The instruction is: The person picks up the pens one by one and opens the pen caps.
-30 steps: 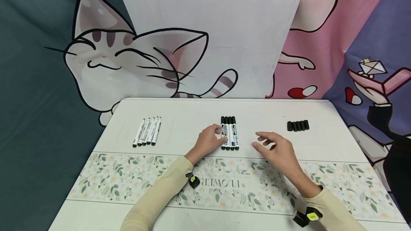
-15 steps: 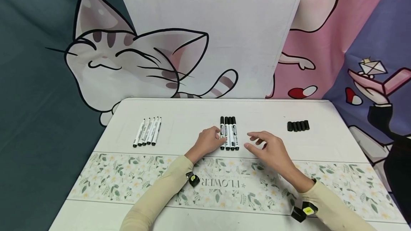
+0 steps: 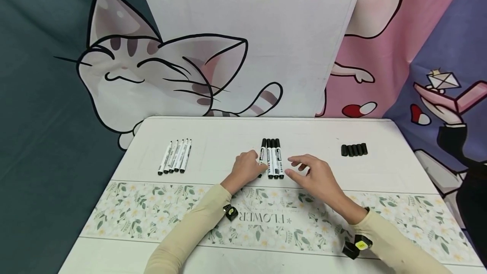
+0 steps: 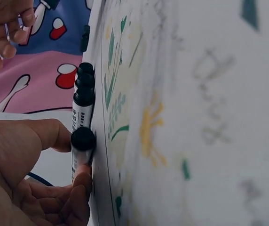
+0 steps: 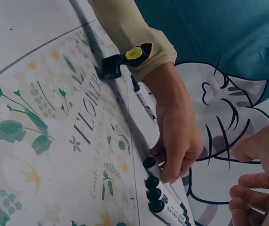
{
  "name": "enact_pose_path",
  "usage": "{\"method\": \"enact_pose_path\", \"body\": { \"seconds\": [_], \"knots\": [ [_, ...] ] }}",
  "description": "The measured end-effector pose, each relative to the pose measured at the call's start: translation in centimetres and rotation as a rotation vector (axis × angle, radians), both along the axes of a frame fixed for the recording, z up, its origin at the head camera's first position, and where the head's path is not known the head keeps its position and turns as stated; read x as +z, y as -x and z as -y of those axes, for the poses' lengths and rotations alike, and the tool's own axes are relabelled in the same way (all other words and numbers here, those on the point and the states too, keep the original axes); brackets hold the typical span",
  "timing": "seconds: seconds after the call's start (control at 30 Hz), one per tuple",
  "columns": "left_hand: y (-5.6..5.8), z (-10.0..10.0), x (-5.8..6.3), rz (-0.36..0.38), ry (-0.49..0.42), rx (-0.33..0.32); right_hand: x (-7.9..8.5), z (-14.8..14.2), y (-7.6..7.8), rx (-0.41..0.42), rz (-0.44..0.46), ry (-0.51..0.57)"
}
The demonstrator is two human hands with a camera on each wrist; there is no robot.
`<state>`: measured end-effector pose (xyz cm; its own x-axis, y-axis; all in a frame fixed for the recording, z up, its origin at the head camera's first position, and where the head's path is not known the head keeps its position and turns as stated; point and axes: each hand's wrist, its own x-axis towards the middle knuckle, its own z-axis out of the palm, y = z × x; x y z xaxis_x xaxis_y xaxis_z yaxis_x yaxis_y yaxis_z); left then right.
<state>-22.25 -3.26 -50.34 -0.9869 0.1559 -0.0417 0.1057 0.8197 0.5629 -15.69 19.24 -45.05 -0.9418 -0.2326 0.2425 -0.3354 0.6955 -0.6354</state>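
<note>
Between its thumb and fingers, my left hand pinches a capped whiteboard marker. This marker is tilted slightly, a small gap to the left of three capped markers lying side by side with black caps pointing away. Part of the pinched marker is hidden behind the fingers. To the right of the row hovers my right hand, its thumb and fingers spread apart and holding nothing.
Several uncapped white markers lie in a row at the left of the table. Several loose black caps stand grouped at the right. A floral strip crosses the tabletop, and printed cloth hangs behind it.
The left hand has drawn the leftmost marker slightly left, away from the other three, tilting it. My right hand has moved left, closer to the row.
</note>
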Motion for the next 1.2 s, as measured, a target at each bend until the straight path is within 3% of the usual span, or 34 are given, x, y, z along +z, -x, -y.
{"method": "enact_pose_path", "body": {
  "seconds": [0.17,0.4,0.83,1.2],
  "knots": [
    [-0.2,0.8,0.5,0.026,-0.048,0.022,0.2,0.0,0.4,0.004,0.008,0.005],
    [-1.3,2.9,2.4,0.024,-0.107,-0.018,0.5,-0.2,1.0,0.013,0.014,0.007],
    [-4.7,5.8,4.9,-0.145,-0.15,-0.039,1.4,-0.3,2.4,0.082,0.006,0.027],
    [-7.5,7.4,5.0,-0.305,-0.105,-0.11,2.2,0.7,2.5,0.147,0.047,0.074]
  ]
}}
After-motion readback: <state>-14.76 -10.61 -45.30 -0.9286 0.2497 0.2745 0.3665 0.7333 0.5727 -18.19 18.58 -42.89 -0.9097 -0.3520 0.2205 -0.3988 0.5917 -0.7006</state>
